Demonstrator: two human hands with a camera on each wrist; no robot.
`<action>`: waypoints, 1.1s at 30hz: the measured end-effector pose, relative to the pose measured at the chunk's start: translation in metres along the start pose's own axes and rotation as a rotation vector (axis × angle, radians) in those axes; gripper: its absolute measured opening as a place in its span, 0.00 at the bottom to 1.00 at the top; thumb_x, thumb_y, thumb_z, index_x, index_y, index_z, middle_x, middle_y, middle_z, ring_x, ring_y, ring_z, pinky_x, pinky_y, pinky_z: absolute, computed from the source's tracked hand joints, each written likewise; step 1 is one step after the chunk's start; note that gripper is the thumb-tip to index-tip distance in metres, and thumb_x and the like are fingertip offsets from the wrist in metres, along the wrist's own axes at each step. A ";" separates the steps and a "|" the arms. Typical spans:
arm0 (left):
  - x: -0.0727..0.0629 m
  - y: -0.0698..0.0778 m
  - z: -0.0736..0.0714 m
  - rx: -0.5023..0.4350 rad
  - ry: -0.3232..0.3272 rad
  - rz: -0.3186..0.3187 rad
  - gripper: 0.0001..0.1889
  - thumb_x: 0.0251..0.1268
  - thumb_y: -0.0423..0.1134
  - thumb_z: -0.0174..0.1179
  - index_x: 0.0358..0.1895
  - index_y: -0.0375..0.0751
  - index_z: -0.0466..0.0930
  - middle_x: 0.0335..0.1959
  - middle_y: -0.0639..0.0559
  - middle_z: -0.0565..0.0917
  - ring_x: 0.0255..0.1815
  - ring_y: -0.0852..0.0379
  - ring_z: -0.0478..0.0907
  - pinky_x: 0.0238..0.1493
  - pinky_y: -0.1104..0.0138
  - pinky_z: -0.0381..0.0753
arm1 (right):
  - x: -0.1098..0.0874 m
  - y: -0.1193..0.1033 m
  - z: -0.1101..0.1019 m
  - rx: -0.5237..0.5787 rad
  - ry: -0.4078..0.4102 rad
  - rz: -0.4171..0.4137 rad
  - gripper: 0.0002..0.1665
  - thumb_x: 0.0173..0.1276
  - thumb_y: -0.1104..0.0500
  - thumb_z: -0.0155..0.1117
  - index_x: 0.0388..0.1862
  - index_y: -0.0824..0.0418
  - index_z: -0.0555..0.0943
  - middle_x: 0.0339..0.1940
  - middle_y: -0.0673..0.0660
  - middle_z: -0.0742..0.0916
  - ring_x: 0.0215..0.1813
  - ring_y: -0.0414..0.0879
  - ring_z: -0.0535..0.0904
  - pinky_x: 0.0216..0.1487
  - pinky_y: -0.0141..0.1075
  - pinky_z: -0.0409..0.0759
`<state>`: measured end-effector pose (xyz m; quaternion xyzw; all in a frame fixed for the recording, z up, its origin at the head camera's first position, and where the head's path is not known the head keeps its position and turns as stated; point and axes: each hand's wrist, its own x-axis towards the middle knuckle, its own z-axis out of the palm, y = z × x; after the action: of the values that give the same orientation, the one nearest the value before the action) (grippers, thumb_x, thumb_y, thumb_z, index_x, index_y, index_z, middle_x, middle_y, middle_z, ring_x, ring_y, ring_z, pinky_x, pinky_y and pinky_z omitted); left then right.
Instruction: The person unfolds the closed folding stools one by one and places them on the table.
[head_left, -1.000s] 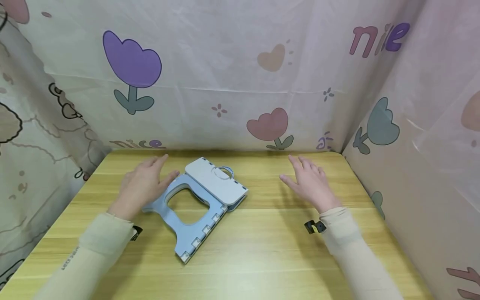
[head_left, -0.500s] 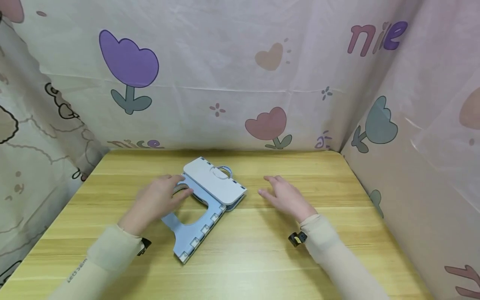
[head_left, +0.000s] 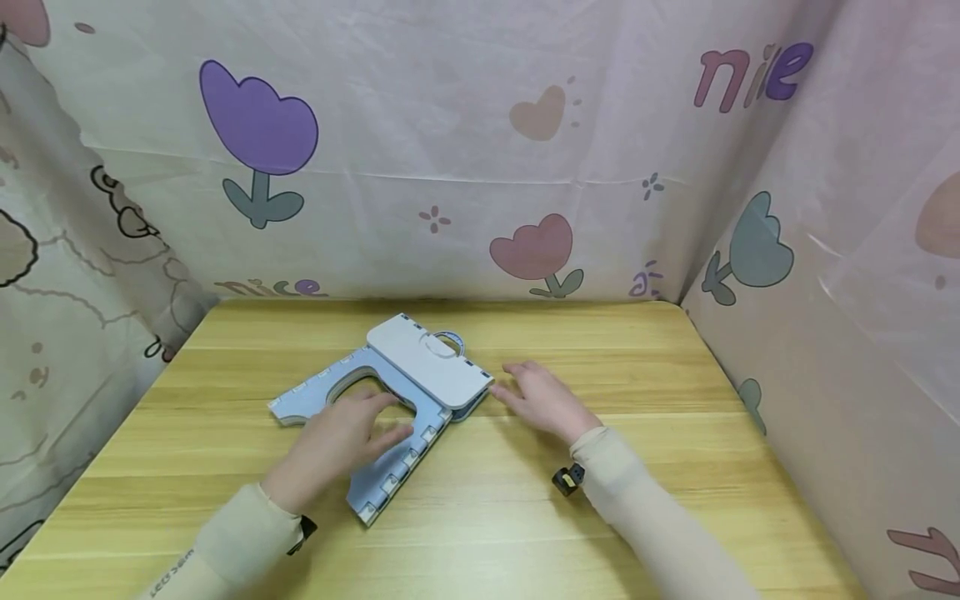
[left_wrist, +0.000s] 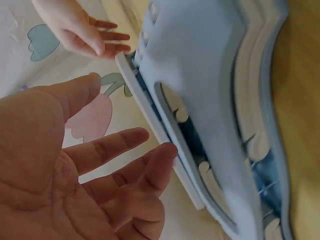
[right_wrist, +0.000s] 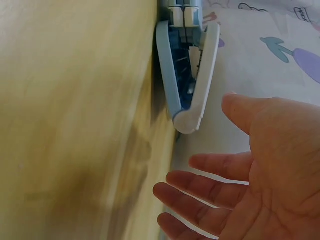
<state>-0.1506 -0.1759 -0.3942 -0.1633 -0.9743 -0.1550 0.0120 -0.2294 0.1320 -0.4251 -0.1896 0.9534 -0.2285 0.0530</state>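
Observation:
A folding stool [head_left: 431, 362], folded flat, lies on its side at an angle on the table. It has a white seat, light blue legs with wide cutouts and a small blue carrying loop. My left hand [head_left: 333, 450] hovers over the legs with thumb and fingers spread, hiding part of the cutout. In the left wrist view, that hand [left_wrist: 65, 165] has loosely bent fingers with nothing between them. Just off the seat's right corner is my right hand [head_left: 543, 402], its fingers pointing at the stool. The right wrist view shows a gap between this hand [right_wrist: 270, 165] and the stool's end [right_wrist: 187, 122].
The wood-grain table [head_left: 585, 533] ends at a printed curtain [head_left: 420, 125] behind it. Another curtain [head_left: 847, 333] hangs along the right side, and one [head_left: 67, 358] along the left. Each wrist carries a small black device, such as the right one [head_left: 567, 479].
My left hand has moved right and toward me, from beside the stool to above its legs. My right hand has come left toward the seat. The stool has not moved.

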 end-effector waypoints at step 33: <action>-0.030 0.009 0.040 0.041 0.059 0.011 0.23 0.57 0.50 0.79 0.50 0.43 0.84 0.29 0.58 0.78 0.27 0.61 0.70 0.25 0.68 0.71 | 0.001 -0.009 0.022 0.045 0.020 -0.087 0.19 0.82 0.45 0.64 0.53 0.60 0.87 0.46 0.55 0.89 0.47 0.46 0.82 0.57 0.47 0.86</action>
<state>-0.1186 -0.1646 -0.4319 -0.1636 -0.9756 -0.1397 0.0450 -0.2231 0.1150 -0.4404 -0.2273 0.9395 -0.2536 0.0377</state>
